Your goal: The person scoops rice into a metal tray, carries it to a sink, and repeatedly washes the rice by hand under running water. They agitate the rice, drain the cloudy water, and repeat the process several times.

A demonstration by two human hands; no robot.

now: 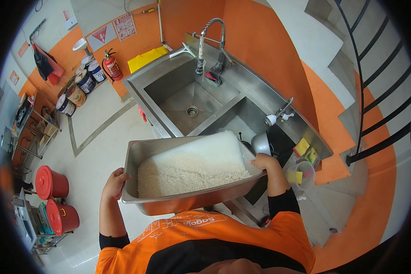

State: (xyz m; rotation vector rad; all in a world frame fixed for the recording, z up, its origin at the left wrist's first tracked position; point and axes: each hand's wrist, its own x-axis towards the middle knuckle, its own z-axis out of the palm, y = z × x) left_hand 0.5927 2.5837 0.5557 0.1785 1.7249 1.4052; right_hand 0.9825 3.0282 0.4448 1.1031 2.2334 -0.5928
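A deep rectangular stainless steel pan [198, 202] is held in front of my body, tilted, by the sink's near edge. My left hand [114, 183] grips its left end by the rim, thumb on top. At the right end, my right hand [265, 162] has hold of the rim. Wet white rice [191, 181] lies inside with cloudy water [205, 147] over part of it, pooled towards the far side. Beyond the pan stands a stainless steel double sink [178, 126]; a round metal bowl [260, 142] rests by its right basin, close to my right hand.
A spring-neck faucet [221, 51] rises behind the left basin, a second faucet [277, 114] over the right one. Sponges [301, 147] and a clear plastic tub [308, 176] are at the right. Red lidded buckets [51, 183] stand on the floor at left; a stair railing [361, 102] is at right.
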